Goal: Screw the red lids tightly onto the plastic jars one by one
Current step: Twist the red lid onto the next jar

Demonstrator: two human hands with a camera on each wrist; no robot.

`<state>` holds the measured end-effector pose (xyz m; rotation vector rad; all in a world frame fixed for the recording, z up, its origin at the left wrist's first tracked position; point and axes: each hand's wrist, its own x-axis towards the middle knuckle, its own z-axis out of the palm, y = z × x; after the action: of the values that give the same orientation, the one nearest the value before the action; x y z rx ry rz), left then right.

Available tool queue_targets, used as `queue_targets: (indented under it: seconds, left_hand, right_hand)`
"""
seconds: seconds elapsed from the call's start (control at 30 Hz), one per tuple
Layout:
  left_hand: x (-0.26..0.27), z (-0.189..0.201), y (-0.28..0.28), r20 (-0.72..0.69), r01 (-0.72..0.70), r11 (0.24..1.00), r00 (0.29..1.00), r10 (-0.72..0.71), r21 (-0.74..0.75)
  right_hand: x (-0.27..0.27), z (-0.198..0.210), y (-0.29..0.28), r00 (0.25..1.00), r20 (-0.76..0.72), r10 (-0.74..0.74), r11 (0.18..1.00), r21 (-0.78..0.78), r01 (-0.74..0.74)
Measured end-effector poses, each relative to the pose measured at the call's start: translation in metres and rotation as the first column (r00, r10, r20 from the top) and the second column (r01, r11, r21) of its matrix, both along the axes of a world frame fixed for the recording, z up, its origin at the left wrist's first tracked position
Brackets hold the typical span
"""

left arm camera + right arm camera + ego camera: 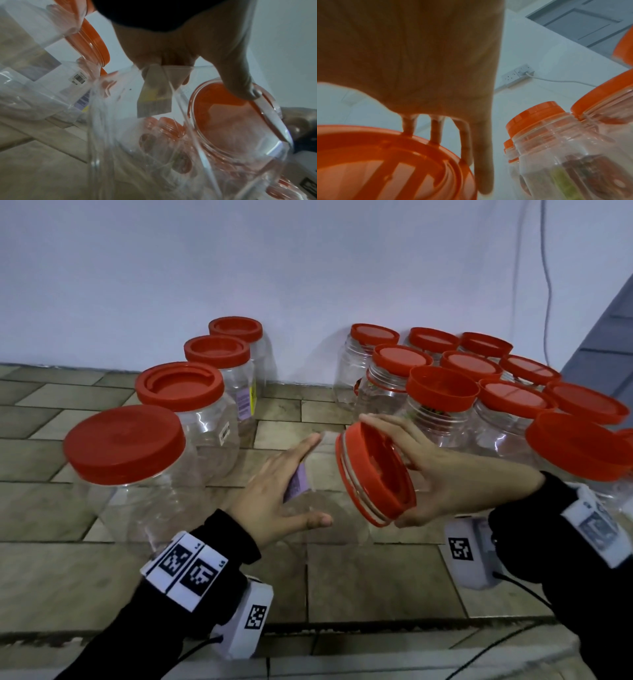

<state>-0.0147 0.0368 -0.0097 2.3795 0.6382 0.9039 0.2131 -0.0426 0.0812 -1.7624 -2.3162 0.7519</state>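
A clear plastic jar [330,501] is held tilted above the tiled surface, its mouth pointing right. My left hand [317,479] grips the body, fingers along the far side by the purple label and thumb on the near side. The red lid [387,491] sits on the jar's mouth, and my right hand [382,470] pinches its rim between the fingers on top and the thumb below. In the left wrist view the lid [223,115] shows through the jar [154,155]. The right wrist view shows fingers [482,162] on the lid's ribbed top [385,162].
A row of capped jars [123,440] runs from the near left back to the white wall. Several more jars with red lids [445,392] crowd the right side, close behind my right hand. A white cable [548,285] hangs on the wall. The surface's front edge [342,631] lies below my wrists.
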Motion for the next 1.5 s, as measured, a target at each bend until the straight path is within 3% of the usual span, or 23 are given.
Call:
queue_targets:
  seconds: [0.23, 0.47, 0.63, 0.7, 0.8, 0.9, 1.1, 1.27, 1.33, 1.4, 1.5]
  left_hand:
    - [0.008, -0.001, -0.002, -0.023, 0.000, 0.997, 1.000, 0.002, 0.083]
    - [0.015, 0.000, -0.003, -0.063, -0.023, 0.997, 0.998, 0.027, 0.070]
    - [0.020, 0.000, -0.009, -0.072, -0.066, 0.995, 0.995, 0.071, 0.077]
    - [0.021, -0.001, -0.011, -0.059, -0.088, 0.994, 0.994, 0.092, 0.061]
    - [0.023, -0.001, -0.013, -0.044, -0.120, 0.992, 0.992, 0.122, 0.034]
    - [0.026, -0.001, -0.016, -0.054, -0.148, 0.988, 0.987, 0.150, 0.042]
    - [0.035, -0.004, -0.023, -0.079, -0.221, 0.970, 0.970, 0.229, 0.100]
    - [0.029, -0.006, -0.019, -0.014, -0.243, 0.968, 0.969, 0.245, 0.065]
    - [0.026, -0.004, -0.009, 0.004, -0.212, 0.976, 0.977, 0.212, 0.057]
    - [0.024, -0.003, 0.002, 0.003, -0.170, 0.982, 0.985, 0.170, 0.083]
    - [0.023, -0.005, 0.022, -0.041, -0.126, 0.977, 0.990, 0.135, 0.170]
  right_hand:
    - [-0.007, 0.005, 0.004, 0.957, 0.015, -0.291, 0.946, -0.143, 0.290]
    - [0.014, -0.001, -0.002, 0.994, -0.074, -0.083, 0.994, -0.079, 0.077]
    - [0.007, -0.010, 0.003, 0.949, -0.111, -0.296, 0.954, -0.083, 0.288]
    - [0.015, -0.015, 0.008, 0.959, -0.088, -0.271, 0.959, -0.109, 0.261]
    - [0.028, -0.010, 0.010, 0.984, -0.162, -0.079, 0.991, -0.119, 0.060]
    - [0.031, -0.007, 0.014, 0.994, -0.106, 0.028, 0.999, -0.037, -0.032]
    - [0.022, -0.016, 0.022, 0.953, -0.070, -0.294, 0.955, -0.072, 0.289]
    - [0.042, -0.014, 0.028, 0.988, -0.143, 0.054, 0.993, -0.092, -0.068]
    - [0.041, -0.013, 0.031, 0.987, -0.128, 0.099, 0.995, -0.019, -0.102]
    - [0.033, -0.014, 0.035, 0.992, -0.127, 0.006, 1.000, 0.011, -0.004]
    - [0.015, -0.017, 0.049, 0.962, -0.122, -0.242, 0.967, -0.108, 0.230]
